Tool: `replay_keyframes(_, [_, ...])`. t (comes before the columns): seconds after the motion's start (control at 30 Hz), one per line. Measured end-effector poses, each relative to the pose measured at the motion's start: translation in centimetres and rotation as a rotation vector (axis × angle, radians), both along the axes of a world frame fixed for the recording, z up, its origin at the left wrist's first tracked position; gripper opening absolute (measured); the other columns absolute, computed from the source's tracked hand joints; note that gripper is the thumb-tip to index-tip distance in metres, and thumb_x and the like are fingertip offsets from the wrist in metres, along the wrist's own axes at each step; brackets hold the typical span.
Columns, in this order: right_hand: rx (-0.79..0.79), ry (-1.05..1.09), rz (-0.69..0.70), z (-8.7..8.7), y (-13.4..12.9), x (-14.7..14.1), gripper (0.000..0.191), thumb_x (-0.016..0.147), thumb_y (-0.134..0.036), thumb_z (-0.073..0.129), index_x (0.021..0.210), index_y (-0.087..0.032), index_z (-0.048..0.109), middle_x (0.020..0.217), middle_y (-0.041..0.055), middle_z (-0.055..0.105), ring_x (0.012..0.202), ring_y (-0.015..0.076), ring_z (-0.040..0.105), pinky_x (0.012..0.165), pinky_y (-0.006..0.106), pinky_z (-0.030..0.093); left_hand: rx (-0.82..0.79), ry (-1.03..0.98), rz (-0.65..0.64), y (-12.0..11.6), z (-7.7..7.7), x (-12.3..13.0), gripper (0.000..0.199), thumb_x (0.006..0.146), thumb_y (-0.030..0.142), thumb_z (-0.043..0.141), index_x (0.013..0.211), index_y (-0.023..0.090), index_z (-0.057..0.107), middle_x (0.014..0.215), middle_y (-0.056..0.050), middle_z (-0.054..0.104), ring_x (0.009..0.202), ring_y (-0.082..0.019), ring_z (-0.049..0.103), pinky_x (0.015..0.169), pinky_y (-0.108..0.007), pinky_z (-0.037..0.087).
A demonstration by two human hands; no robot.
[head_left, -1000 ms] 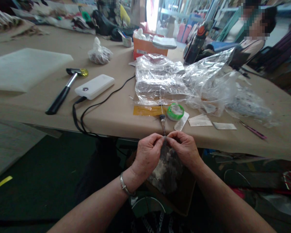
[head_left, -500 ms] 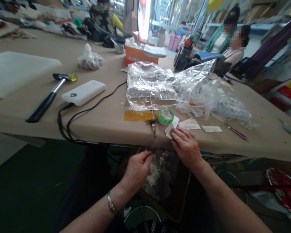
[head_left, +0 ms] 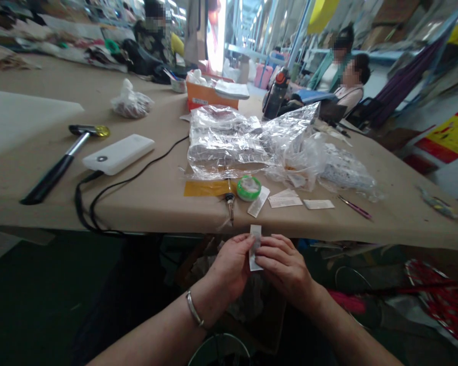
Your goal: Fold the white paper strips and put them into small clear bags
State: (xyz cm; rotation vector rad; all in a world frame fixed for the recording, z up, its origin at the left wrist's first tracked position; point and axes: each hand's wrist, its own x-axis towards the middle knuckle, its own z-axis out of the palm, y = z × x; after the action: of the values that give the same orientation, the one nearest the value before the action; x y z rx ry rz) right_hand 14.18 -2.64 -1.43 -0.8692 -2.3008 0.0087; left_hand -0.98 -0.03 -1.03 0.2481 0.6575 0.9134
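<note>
Where fingers touched table labels, both hands (head_left: 257, 262) now pinch one label (head_left: 255, 248).

White label (head_left: 255, 254) between both hands (head_left: 233, 262) above a box (head_left: 265, 325).

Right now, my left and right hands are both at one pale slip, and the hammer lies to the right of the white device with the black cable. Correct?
No: the head view shows the hammer left of the white device with the black cable. Left hand and right hand are indeed at one pale slip.
</note>
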Motion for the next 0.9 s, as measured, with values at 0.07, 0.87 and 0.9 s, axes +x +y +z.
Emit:
replay_keyframes(0.07, [-0.015, -0.002, -0.032, 0.2, 0.5, 0.5, 0.024, 0.09, -0.017, 0.051, 0.112, -0.022, 0.058, 0.108, 0.0054, 0.065, 0.114, 0.0222, 0.052, 0.098, 0.043, 0.042, -0.002, 0.07, 0.002, 0.1, 0.2, 0.2, 0.003, 0.08, 0.012, 0.06, 0.081, 0.009, 0.06, 0.072, -0.004, 0.06, 0.057, -0.01, 0.056, 0.052, -0.019, 0.046])
replay_keyframes(0.87, [-0.006, 0.124, 0.003, -0.1, 0.4, 1.1, 0.015, 0.09, -0.015, 0.052, 0.097, -0.021, 0.064, 0.103, 0.0062, 0.067, 0.11, 0.0205, 0.057, 0.096, 0.041, 0.045, -0.014, 0.112, -0.095, -0.3, 0.0, 0.4, 0.009, 0.078, 0.007, 0.056, 0.083, 0.006, 0.064, 0.076, -0.01, 0.065, 0.061, -0.014, 0.06, 0.055, -0.022, 0.049])
replay_keyframes(0.9, [-0.006, 0.093, 0.038, -0.4, 0.0, 0.6, 0.015, 0.091, -0.015, 0.051, 0.097, -0.021, 0.064, 0.102, 0.0061, 0.068, 0.11, 0.02, 0.057, 0.096, 0.041, 0.045, -0.003, 0.085, -0.072, -0.3, -0.2, 0.4, 0.009, 0.076, 0.004, 0.056, 0.079, 0.006, 0.064, 0.074, -0.01, 0.065, 0.06, -0.012, 0.059, 0.053, -0.02, 0.047])
